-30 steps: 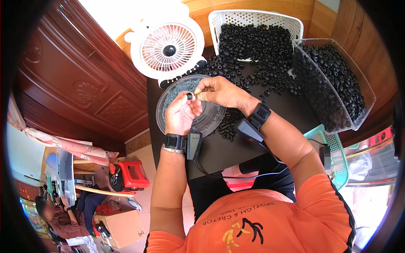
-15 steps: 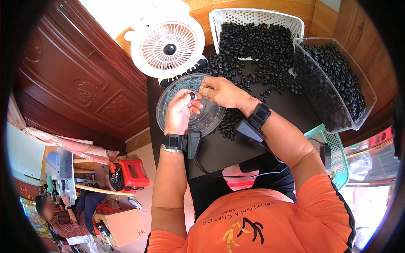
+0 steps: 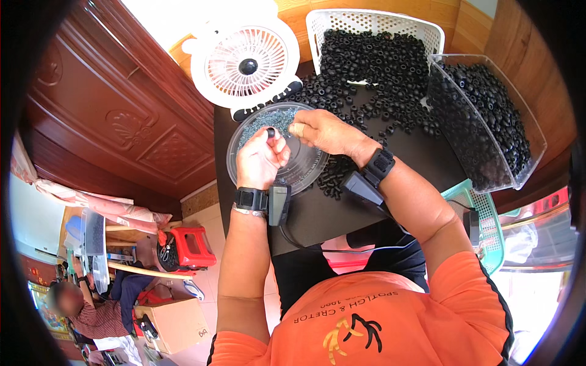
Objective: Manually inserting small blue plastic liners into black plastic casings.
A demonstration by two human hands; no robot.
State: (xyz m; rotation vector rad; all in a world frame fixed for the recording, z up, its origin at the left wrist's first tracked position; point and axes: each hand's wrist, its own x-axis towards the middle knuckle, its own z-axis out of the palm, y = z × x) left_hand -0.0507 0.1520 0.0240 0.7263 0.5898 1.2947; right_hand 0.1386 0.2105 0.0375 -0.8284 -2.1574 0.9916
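Note:
Between the thumb and fingers of my left hand (image 3: 259, 161) is a small black ring-shaped part (image 3: 270, 132), held above a round clear plastic tray (image 3: 302, 168). Tiny bluish pieces (image 3: 278, 118) lie heaped along the tray's far side. Just right of the black part, my right hand (image 3: 329, 132) has its fingers bent together over the tray. A tan wrap covers one of its fingertips. Whatever those fingers pinch is hidden or too small to name. The two hands are close together but apart.
Many loose black parts (image 3: 390, 110) cover the dark table (image 3: 317, 216) beyond and beside the tray. A white basket (image 3: 436, 36) and a clear bin (image 3: 476, 131) hold more. A white fan (image 3: 247, 67) stands behind the tray. A green basket (image 3: 494, 238) is at right.
My left hand has tilted the black part a little to the left, and its other fingers have curled in. The right hand stays nearly in place.

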